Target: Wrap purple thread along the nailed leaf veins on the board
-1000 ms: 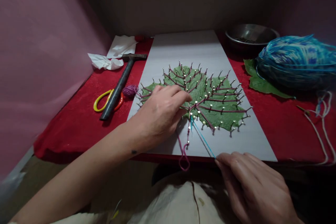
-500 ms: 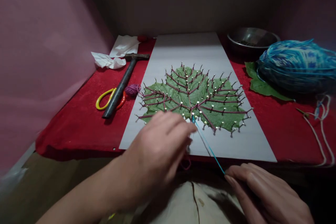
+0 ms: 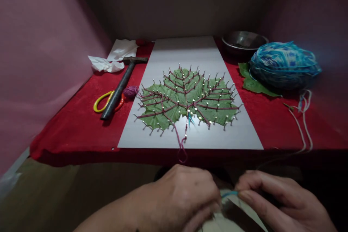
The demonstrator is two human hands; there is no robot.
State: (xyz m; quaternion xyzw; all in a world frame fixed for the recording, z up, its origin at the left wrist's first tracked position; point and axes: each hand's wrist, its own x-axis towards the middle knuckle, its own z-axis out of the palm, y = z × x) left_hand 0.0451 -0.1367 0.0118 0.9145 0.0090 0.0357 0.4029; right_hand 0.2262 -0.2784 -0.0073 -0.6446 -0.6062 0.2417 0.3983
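My right hand (image 3: 280, 197) pinches a short piece of blue yarn (image 3: 230, 193) between thumb and forefinger, low in front of the table. The yarn runs across to my left hand (image 3: 187, 195), which is closed at its other end; motion blurs its fingertips. Beyond my hands a white board (image 3: 130, 136) carries a green leaf (image 3: 175, 92) ringed with nails (image 3: 209, 123). Purple yarn (image 3: 176, 132) traces the veins and hangs in a loop over the board's front edge. A small blue yarn tuft (image 3: 190, 117) sits on a nail at the leaf's base.
Left of the board lie a hammer (image 3: 117, 90), scissors with a yellow and red handle (image 3: 99, 103), a purple yarn ball (image 3: 131, 92) and white paper (image 3: 107, 64). At right are a metal bowl (image 3: 244, 40), a blue yarn skein (image 3: 284, 65) and white cord (image 3: 306, 130).
My left hand has moved from the leaf's base down beside my right hand. The blue yarn no longer stretches from the nail to my right hand; a short tuft stays there. The view has shifted.
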